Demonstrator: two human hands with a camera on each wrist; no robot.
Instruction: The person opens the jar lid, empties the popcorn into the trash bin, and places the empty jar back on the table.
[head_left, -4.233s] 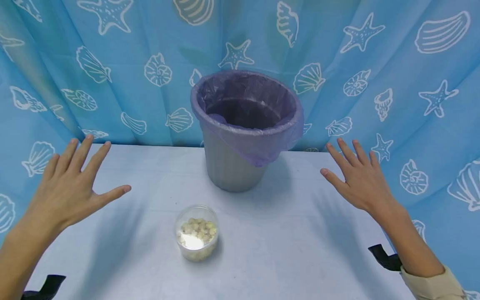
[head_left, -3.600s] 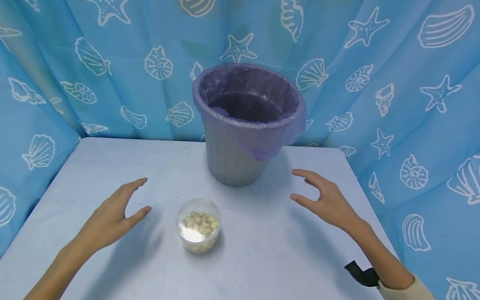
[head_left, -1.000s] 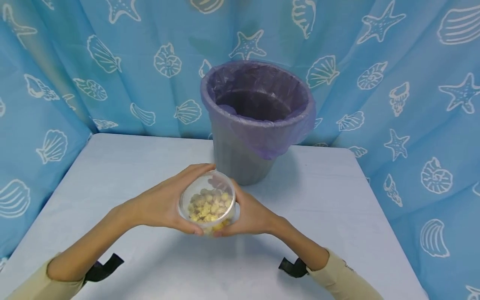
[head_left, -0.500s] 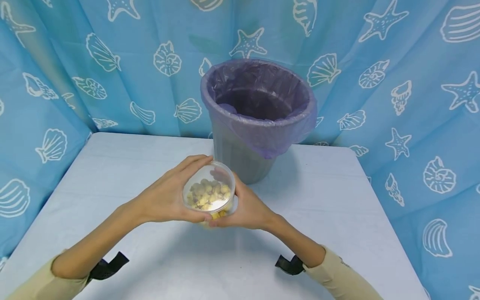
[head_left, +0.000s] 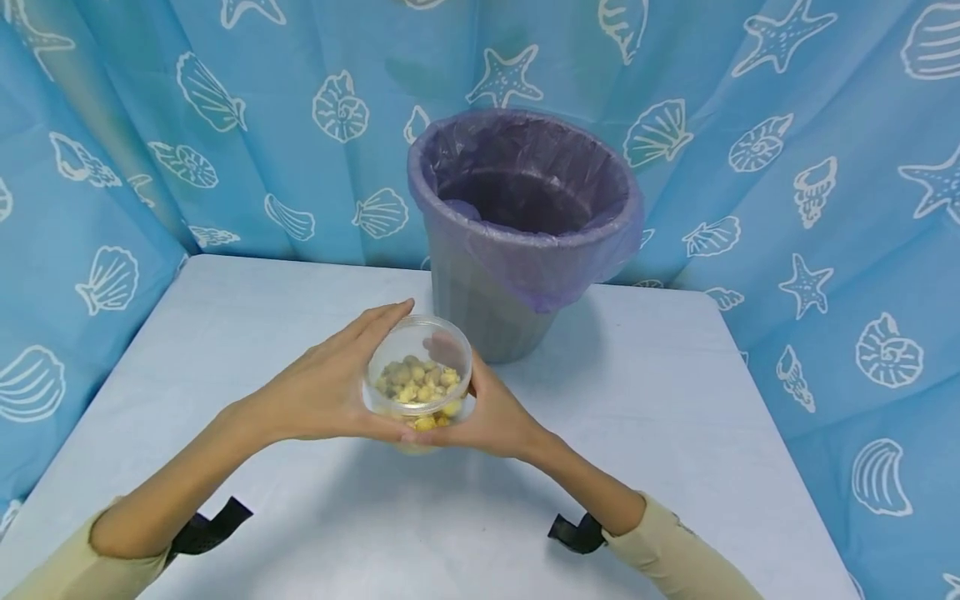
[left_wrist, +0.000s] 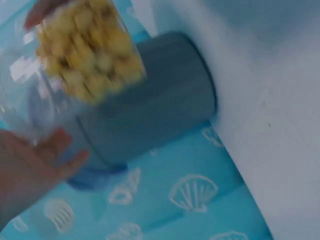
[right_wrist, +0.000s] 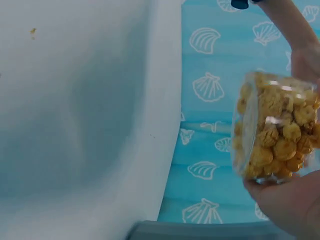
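A blue curtain (head_left: 262, 125), cut off by the view, hangs behind the white surface (head_left: 675, 400). A grey bin (head_left: 480, 308) stands at the far side, its bag (head_left: 547, 275) draped over the rim, its dark bottom hard to make out. The left hand (head_left: 337, 383) and right hand (head_left: 495, 417), some fingers hidden, grip a jar (head_left: 408, 346) above the surface, nearer than the bin. Inside is popcorn (head_left: 416, 383), blurred in the left wrist view.

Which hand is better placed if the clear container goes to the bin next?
Probably the right hand: it holds the side of the clear container nearer the bin. The left hand also holds it, but from the far side.
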